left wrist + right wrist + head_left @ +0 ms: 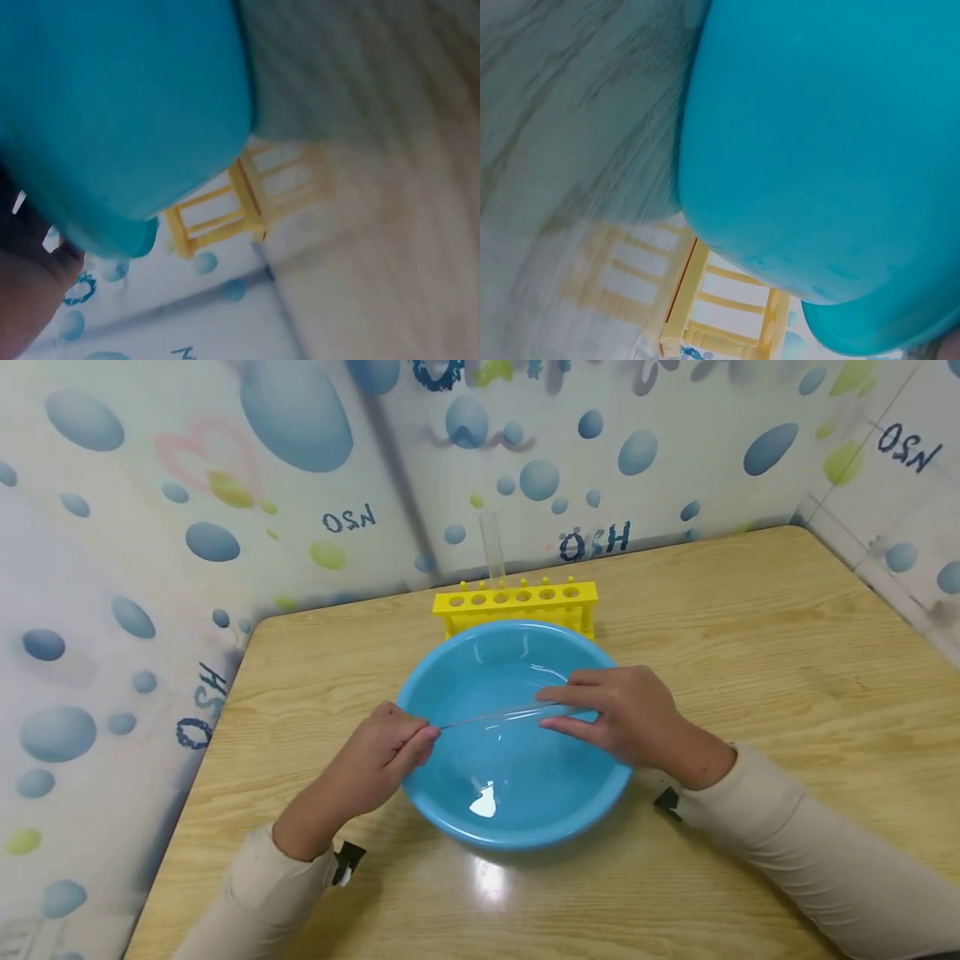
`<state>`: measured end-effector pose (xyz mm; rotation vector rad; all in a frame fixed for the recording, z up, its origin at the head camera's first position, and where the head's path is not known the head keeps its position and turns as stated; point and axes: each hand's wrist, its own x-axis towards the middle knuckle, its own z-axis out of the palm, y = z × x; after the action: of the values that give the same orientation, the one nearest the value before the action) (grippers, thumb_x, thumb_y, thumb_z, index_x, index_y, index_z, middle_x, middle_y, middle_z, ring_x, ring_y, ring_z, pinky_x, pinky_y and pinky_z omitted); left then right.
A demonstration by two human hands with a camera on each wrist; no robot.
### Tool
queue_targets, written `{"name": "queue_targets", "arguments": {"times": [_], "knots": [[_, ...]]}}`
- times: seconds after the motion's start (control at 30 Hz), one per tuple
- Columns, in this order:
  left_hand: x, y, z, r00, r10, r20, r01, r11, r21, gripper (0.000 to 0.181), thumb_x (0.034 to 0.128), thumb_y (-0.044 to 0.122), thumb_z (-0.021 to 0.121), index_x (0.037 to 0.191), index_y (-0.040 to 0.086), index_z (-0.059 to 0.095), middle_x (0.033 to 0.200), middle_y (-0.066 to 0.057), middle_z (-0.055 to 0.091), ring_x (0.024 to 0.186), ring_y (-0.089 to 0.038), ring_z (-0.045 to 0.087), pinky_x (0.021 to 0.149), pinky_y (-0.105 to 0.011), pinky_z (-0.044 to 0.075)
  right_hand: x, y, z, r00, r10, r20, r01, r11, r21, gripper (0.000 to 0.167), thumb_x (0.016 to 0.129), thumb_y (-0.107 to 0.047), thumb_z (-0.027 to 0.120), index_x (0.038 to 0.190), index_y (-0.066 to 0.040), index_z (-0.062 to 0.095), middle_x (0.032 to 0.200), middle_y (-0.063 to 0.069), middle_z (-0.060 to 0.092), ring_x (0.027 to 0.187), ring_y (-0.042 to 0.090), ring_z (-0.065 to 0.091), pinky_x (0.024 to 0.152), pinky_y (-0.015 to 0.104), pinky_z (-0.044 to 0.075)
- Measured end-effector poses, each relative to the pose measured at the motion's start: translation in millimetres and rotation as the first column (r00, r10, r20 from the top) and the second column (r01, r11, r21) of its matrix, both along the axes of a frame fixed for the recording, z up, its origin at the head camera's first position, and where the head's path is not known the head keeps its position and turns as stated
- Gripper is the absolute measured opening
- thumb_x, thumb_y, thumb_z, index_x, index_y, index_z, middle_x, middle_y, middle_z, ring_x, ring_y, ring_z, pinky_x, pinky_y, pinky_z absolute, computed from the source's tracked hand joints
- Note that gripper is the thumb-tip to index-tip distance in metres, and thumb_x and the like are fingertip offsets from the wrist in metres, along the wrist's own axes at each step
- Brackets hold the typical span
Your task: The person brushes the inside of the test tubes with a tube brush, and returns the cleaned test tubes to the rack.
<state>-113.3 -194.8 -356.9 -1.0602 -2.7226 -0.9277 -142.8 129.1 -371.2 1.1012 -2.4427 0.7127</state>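
Observation:
Over the blue basin (517,802), my right hand (637,714) holds a clear glass test tube (521,714) between thumb and fingers; its far end is hidden by the hand. From the tube's left end a thin wire-like rod (459,723) runs to my left hand (386,747), which pinches it between thumb and curled fingers. Whether anything sits on the rod inside the tube is too faint to tell. In the left wrist view only part of the left hand (34,277) shows beside the basin's wall (127,97). The right wrist view shows mostly the basin (817,150).
Water with bright reflections appears in the basin. Behind it stands a yellow test tube rack (517,597), with another clear test tube (492,545) upright in or just behind it. A patterned wall (300,552) borders the wooden table (750,635).

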Motion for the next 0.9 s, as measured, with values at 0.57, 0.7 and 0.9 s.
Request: {"name": "queue_targets", "arguments": {"times": [0.57, 0.7, 0.9], "knots": [[1.3, 20.6, -15.8, 0.997, 0.016, -0.076, -0.01, 0.997, 0.082, 0.036, 0.1037, 0.015, 0.053, 0.068, 0.015, 0.049, 0.06, 0.009, 0.044, 0.063, -0.003, 0.041, 0.07, -0.028, 0.036, -4.1, 8, 4.8, 1.0, -0.011, 0.02, 0.01, 0.999, 0.043, 0.034, 0.078, -0.034, 0.086, 0.108, -0.019, 0.079, 0.078, -0.003, 0.071, 0.055, 0.002, 0.054, 0.049, 0.017, 0.04], [3.1, 26.3, -14.4, 0.997, 0.042, -0.066, -0.038, 0.997, 0.062, 0.034, 0.1029, 0.013, 0.054, 0.069, 0.015, 0.05, 0.06, 0.009, 0.045, 0.063, -0.004, 0.042, 0.069, -0.028, 0.036, -2.8, 10, 11.1, 0.994, -0.042, 0.104, 0.039, 0.998, 0.039, 0.032, 0.079, -0.031, 0.086, 0.108, -0.018, 0.079, 0.078, -0.003, 0.071, 0.057, 0.002, 0.052, 0.051, 0.019, 0.043], [4.6, 24.9, -12.6, 0.996, 0.067, -0.066, -0.066, 0.998, 0.013, 0.033, 0.1015, 0.012, 0.057, 0.069, 0.015, 0.051, 0.061, 0.009, 0.045, 0.066, -0.006, 0.043, 0.071, -0.029, 0.038, 1.4, 5, 15.9, 0.98, -0.1, 0.172, 0.092, 0.994, 0.059, 0.032, 0.083, -0.036, 0.082, 0.108, -0.018, 0.078, 0.081, -0.001, 0.073, 0.058, 0.005, 0.053, 0.052, 0.02, 0.044]]}}
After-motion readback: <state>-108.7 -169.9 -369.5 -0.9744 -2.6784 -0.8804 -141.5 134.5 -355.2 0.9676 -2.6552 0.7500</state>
